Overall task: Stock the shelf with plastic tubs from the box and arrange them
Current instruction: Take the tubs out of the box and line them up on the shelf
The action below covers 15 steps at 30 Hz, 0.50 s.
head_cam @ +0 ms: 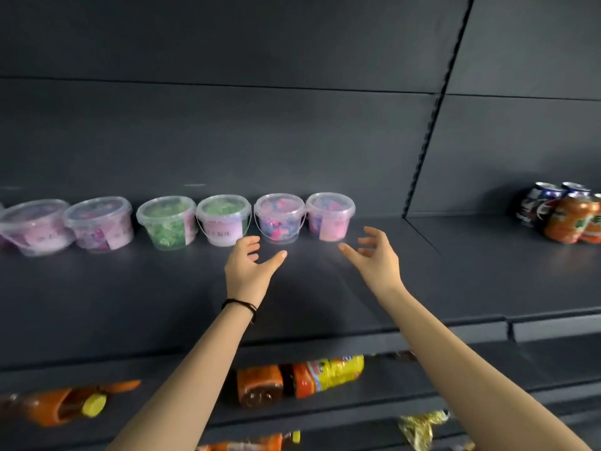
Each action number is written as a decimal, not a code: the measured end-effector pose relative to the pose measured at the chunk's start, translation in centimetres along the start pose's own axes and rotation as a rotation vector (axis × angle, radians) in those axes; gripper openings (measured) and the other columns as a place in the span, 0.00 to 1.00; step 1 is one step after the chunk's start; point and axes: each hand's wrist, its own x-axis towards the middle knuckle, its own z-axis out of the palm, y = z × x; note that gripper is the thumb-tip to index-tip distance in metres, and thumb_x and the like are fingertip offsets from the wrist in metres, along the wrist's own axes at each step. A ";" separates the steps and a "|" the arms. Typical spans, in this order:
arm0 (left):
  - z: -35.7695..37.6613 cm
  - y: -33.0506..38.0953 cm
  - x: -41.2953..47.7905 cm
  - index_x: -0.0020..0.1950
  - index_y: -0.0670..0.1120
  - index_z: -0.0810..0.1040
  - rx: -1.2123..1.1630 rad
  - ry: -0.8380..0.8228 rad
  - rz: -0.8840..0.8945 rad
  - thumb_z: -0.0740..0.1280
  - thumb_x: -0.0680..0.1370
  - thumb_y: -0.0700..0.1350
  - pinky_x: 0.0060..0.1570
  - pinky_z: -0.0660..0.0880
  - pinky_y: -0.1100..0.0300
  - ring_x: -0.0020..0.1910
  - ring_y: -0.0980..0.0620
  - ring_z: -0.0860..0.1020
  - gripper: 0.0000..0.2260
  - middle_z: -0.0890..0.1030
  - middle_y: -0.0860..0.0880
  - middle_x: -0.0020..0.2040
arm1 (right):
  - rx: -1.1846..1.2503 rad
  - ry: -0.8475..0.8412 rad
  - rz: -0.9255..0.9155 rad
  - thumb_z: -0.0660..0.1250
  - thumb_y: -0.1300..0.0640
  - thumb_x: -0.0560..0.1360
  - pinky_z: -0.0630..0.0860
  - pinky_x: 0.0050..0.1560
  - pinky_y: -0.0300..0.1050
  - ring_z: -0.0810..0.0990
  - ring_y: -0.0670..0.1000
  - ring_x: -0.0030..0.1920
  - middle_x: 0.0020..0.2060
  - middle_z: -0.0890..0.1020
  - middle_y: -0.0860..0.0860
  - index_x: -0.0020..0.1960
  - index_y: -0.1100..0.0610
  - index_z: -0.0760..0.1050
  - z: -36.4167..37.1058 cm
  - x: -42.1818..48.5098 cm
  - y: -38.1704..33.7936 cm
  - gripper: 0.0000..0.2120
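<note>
Six plastic tubs (167,221) stand in a row along the far side of the shelf (130,304), so stocking looks well under way. The box is out of view, so I cannot tell how many are left. Their pink labels carry writing too blurred to read. The left hand (248,262) and right hand (374,255) hover just near of the two rightmost tubs, fingers spread wide and holding nothing. The drink cans (566,213) at far right show no legible brand.
</note>
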 end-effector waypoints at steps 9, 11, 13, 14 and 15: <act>-2.2 -0.1 -21.6 0.53 0.57 0.74 0.052 -0.085 0.046 0.77 0.69 0.50 0.40 0.70 0.73 0.46 0.61 0.77 0.18 0.78 0.60 0.50 | -0.037 -0.099 -0.098 0.77 0.49 0.68 0.75 0.45 0.30 0.79 0.43 0.46 0.48 0.79 0.44 0.60 0.48 0.71 -11.8 -17.3 2.5 0.24; -1.6 -2.6 -26.2 0.52 0.59 0.73 0.093 -0.148 -0.002 0.77 0.68 0.51 0.40 0.70 0.73 0.46 0.62 0.76 0.18 0.77 0.61 0.49 | -0.096 -0.153 -0.020 0.77 0.49 0.68 0.76 0.46 0.34 0.79 0.45 0.46 0.48 0.79 0.45 0.61 0.49 0.71 -13.9 -20.8 5.6 0.25; -0.9 -6.0 -30.2 0.55 0.57 0.73 0.153 -0.245 -0.106 0.77 0.68 0.52 0.42 0.69 0.70 0.47 0.61 0.76 0.19 0.77 0.60 0.51 | -0.175 -0.223 0.092 0.78 0.51 0.67 0.77 0.49 0.42 0.80 0.49 0.47 0.49 0.80 0.48 0.62 0.52 0.72 -15.7 -24.1 9.4 0.27; -0.5 -7.8 -32.0 0.56 0.56 0.73 0.190 -0.302 -0.178 0.77 0.68 0.52 0.43 0.70 0.69 0.49 0.60 0.76 0.21 0.77 0.58 0.53 | -0.214 -0.250 0.153 0.78 0.51 0.66 0.76 0.49 0.42 0.80 0.51 0.48 0.49 0.80 0.49 0.61 0.54 0.72 -16.5 -25.7 11.4 0.27; 0.0 -9.6 -33.6 0.58 0.54 0.73 0.231 -0.356 -0.254 0.78 0.68 0.52 0.46 0.71 0.66 0.52 0.56 0.75 0.22 0.76 0.55 0.56 | -0.246 -0.269 0.208 0.79 0.52 0.66 0.74 0.48 0.37 0.80 0.52 0.48 0.49 0.81 0.51 0.60 0.55 0.73 -17.2 -27.1 13.5 0.26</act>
